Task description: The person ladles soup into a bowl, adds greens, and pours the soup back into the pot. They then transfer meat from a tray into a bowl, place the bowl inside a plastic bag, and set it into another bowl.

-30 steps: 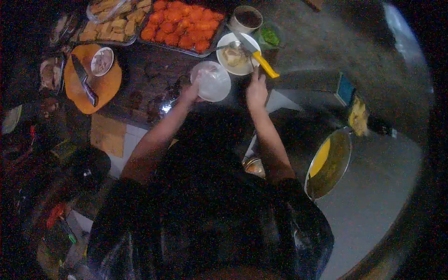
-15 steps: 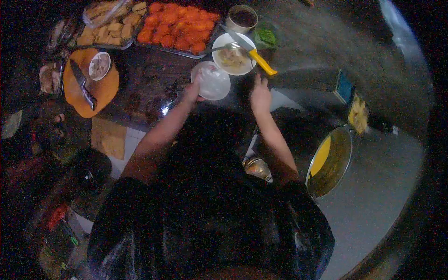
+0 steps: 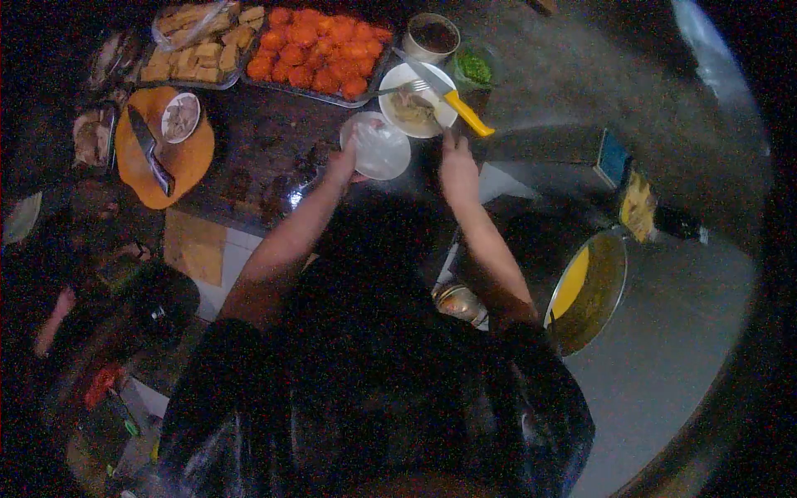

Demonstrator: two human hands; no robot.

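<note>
My left hand (image 3: 345,163) is closed round the left edge of a white bowl (image 3: 383,148), which looks lined with clear plastic. Just right of it, my right hand (image 3: 457,158) reaches the lower rim of a white plate (image 3: 397,123) holding pale food. Its fingers are pressed together, and whatever they grip is too dark and small to make out. A knife with a yellow handle (image 3: 470,114) and a fork (image 3: 418,85) rest across the plate.
Behind lie a tray of orange-red pieces (image 3: 320,51), a tray of tan blocks (image 3: 195,62), a dark-filled tub (image 3: 433,35) and chopped greens (image 3: 473,68). An orange board (image 3: 187,162) with a knife stands left, a large pot (image 3: 610,286) right. Another person's arm (image 3: 55,322) shows far left.
My right hand has shifted slightly left, to the plate's lower rim. My left hand and the bowl stay nearly still. At far left another person's arm has come into view.
</note>
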